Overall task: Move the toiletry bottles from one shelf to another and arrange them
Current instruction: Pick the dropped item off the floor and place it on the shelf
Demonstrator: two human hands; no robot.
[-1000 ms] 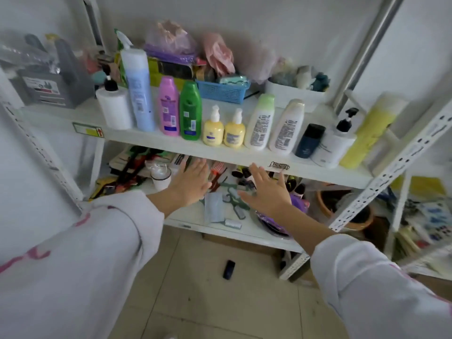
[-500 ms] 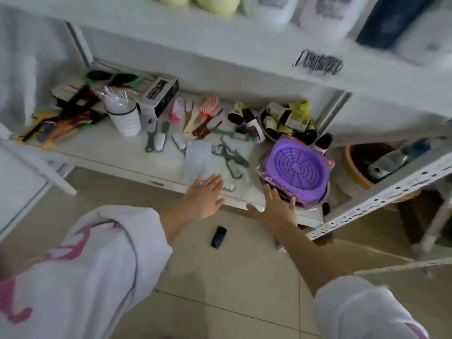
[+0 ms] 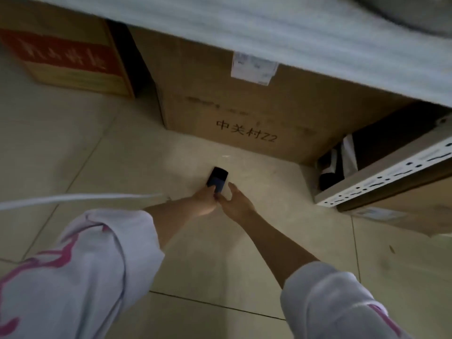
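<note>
Both hands reach down to a small dark rectangular object (image 3: pixel 216 179) lying on the beige tiled floor (image 3: pixel 102 152) in front of the shelving. The left hand (image 3: pixel 204 200) has its fingers curled over the near end of the object; the right hand (image 3: pixel 236 200) sits just beside it, fingers bent toward the same end, touching it at the fingertips. Whether either grip has fully closed on the object cannot be told because of motion blur. Behind the object stands a large brown cardboard box (image 3: pixel 247 111) with black printed characters, under the white shelf edge (image 3: pixel 293 45). A second cardboard box with a red panel (image 3: pixel 63 55) stands to the left. No toiletry bottles are in view.
</note>
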